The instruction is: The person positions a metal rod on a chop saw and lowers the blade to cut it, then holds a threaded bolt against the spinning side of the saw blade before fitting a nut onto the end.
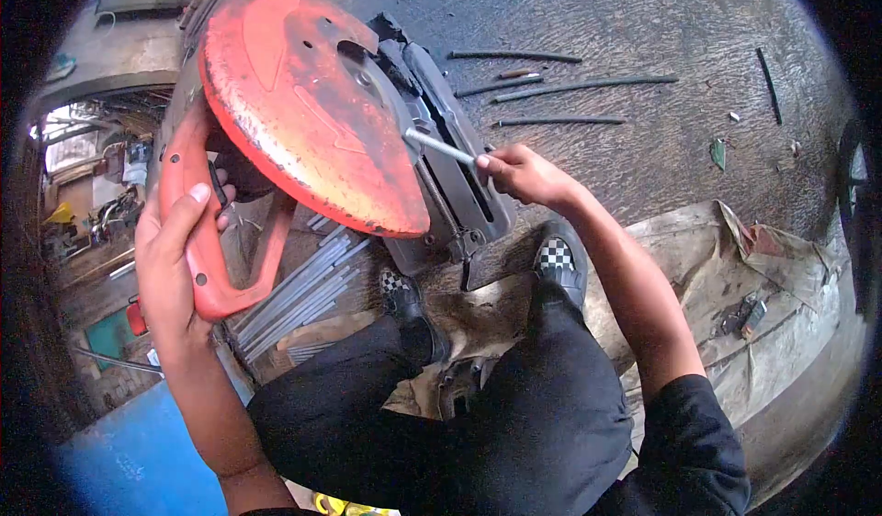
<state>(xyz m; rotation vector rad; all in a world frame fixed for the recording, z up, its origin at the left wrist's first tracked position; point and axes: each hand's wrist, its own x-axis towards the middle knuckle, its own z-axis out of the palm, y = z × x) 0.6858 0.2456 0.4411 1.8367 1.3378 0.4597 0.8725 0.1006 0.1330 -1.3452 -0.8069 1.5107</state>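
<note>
A chop saw with a scuffed red-orange blade guard [303, 102] stands on a dark metal base [491, 199] before my feet. My left hand [170, 240] is wrapped round its red loop handle [197, 240], thumb on the near face and fingertips by the black trigger. My right hand [524, 174] grips the near end of a short grey metal rod [446, 147]. The rod's far end lies at the guard's edge, over the base. Whether it touches the blade cannot be seen, as the guard hides the blade.
Several dark rods [588, 88] lie on the rough floor beyond the saw. A pile of grey rods [308, 282] is beside my left leg. A crumpled dirty sheet [680, 268] spreads at right. A blue panel [138, 452] is at lower left, below a cluttered shelf [92, 194].
</note>
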